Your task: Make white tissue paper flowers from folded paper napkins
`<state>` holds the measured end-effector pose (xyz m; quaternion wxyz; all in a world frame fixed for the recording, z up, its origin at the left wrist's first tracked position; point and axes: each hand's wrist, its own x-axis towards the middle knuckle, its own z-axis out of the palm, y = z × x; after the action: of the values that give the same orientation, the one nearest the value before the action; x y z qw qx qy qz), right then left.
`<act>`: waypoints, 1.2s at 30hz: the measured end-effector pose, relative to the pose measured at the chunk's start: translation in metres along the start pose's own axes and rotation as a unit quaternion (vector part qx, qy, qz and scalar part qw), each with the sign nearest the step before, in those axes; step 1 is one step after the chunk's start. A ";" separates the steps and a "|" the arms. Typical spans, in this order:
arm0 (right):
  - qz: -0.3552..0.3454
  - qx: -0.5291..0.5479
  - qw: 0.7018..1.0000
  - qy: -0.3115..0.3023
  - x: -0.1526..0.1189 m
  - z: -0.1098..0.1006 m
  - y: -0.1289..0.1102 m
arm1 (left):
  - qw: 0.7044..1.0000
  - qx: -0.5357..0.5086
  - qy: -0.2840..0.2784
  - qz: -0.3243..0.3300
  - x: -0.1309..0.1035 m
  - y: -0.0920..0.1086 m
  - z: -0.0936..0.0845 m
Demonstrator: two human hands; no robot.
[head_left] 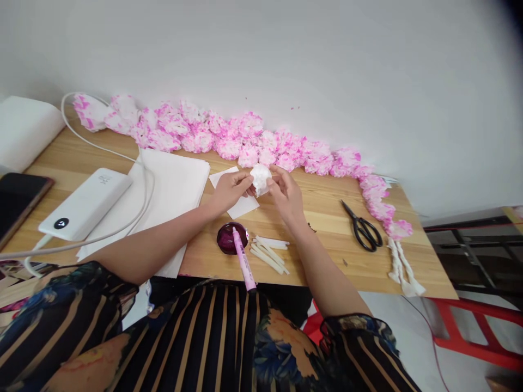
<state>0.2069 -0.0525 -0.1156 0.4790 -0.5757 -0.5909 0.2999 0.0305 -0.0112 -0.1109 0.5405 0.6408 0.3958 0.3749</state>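
Note:
Between my two hands is a small white crumpled paper flower (260, 178), held up over the table. My left hand (233, 190) pinches its left side with thumb and fingers. On the opposite side, my right hand (287, 197) has its thumb and fingertips closed on the edge. Beneath them lie white paper squares (244, 207). Nearer my body, a pink marker (244, 258) leans on a dark purple dish (226, 239). Several pale glue sticks or similar short rods (267, 256) rest beside it. Behind my hands runs a long row of pink-tipped paper flowers (229, 147).
Black scissors (363, 228) lie to the right, near twisted white paper strips (402, 267). At left are a stack of white paper (175, 174), a white power bank (87, 201) with a cable, and a phone (20, 198). A red stool (478, 326) stands beyond the table's right edge.

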 end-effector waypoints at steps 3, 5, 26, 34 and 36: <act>-0.031 -0.081 0.996 -0.003 -0.003 0.002 -0.004 | 1.000 -0.010 0.007 -0.004 0.000 0.001 0.000; -0.043 -0.119 0.992 -0.001 -0.003 0.003 -0.005 | 1.000 -0.010 0.011 0.001 0.000 0.001 0.001; 0.026 0.072 0.996 -0.044 -0.001 0.004 -0.003 | 0.991 -0.102 -0.032 -0.086 0.001 0.006 0.000; 0.072 0.102 0.992 -0.026 0.004 -0.002 0.005 | 0.998 -0.060 -0.024 -0.022 0.004 0.001 -0.004; 0.056 0.090 0.994 -0.012 0.004 -0.004 0.003 | 1.000 -0.008 -0.024 -0.007 0.004 -0.002 -0.003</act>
<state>0.2122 -0.0492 -0.1164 0.5040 -0.5589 -0.5340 0.3853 0.0289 -0.0061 -0.1118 0.5578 0.6423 0.3840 0.3590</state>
